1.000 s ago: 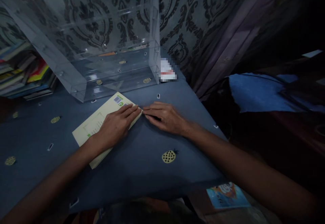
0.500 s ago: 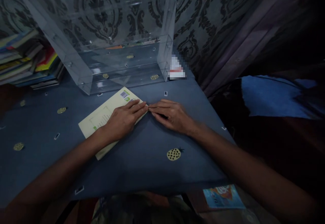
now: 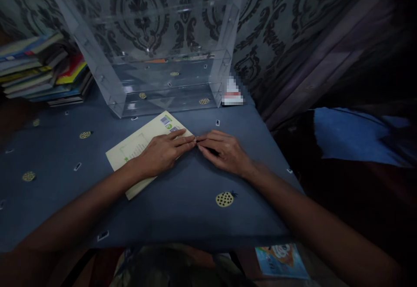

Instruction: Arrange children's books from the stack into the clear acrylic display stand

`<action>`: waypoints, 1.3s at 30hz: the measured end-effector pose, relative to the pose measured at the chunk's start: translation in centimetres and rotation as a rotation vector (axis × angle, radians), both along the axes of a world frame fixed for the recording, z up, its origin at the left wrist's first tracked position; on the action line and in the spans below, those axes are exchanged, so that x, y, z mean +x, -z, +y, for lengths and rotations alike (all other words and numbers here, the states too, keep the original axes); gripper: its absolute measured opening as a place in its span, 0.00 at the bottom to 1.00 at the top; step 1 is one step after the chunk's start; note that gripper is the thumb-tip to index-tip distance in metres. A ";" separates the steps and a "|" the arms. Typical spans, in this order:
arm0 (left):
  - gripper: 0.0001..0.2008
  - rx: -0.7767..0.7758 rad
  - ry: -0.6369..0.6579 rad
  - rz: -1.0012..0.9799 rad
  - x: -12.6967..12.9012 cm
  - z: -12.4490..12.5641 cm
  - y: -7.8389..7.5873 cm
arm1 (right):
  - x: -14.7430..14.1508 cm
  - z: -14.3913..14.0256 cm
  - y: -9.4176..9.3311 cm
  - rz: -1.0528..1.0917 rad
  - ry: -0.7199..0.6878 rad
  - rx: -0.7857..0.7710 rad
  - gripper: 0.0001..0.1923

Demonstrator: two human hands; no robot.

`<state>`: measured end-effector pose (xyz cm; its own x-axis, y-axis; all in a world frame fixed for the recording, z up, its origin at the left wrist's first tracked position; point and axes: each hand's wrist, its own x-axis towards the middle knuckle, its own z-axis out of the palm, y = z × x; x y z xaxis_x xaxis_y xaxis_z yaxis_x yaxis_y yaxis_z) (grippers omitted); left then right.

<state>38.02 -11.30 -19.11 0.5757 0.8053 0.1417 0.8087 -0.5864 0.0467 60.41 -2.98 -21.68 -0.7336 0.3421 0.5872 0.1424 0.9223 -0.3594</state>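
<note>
A pale yellow booklet (image 3: 116, 151) with a barcode and green print lies slanted on the blue cloth. Across its right part rests my left hand (image 3: 164, 153), flat, its fingers stretched toward the right corner and covering some of the print. My right hand (image 3: 224, 150) meets those fingertips at that corner. Its thumb and fingers are drawn together in a pinch on the corner, which the fingertips mostly hide.
Behind the booklet stands a clear acrylic rack (image 3: 119, 104) with shelves. A stack of books (image 3: 42, 72) is at the back left. A blurred-out white item (image 3: 233, 94) sits by the rack's right foot. The table's right edge (image 3: 276, 137) drops off beside my right arm.
The view has shifted a little, so the table and rack appear further right. Both hands keep their places at the booklet's right corner, with hardly any movement over it.
</note>
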 end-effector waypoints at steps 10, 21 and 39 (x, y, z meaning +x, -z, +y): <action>0.21 -0.002 0.024 -0.076 -0.3 -0.5 0.0 | -0.2 -0.6 -0.3 -0.036 -0.017 0.061 0.11; 0.20 -0.094 -0.124 -0.228 -3.6 -5.6 -0.4 | -1.5 -3.6 0.5 -0.125 0.153 0.077 0.19; 0.18 -0.123 -0.402 -0.608 2.4 -7.0 0.8 | -4.8 -1.4 0.7 -0.105 0.052 -0.136 0.18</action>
<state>40.42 -18.28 -19.87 0.0819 0.9681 0.2370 0.7701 -0.2124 0.6015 55.57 -4.40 -22.41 -0.7678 0.4522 0.4538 0.2324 0.8567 -0.4606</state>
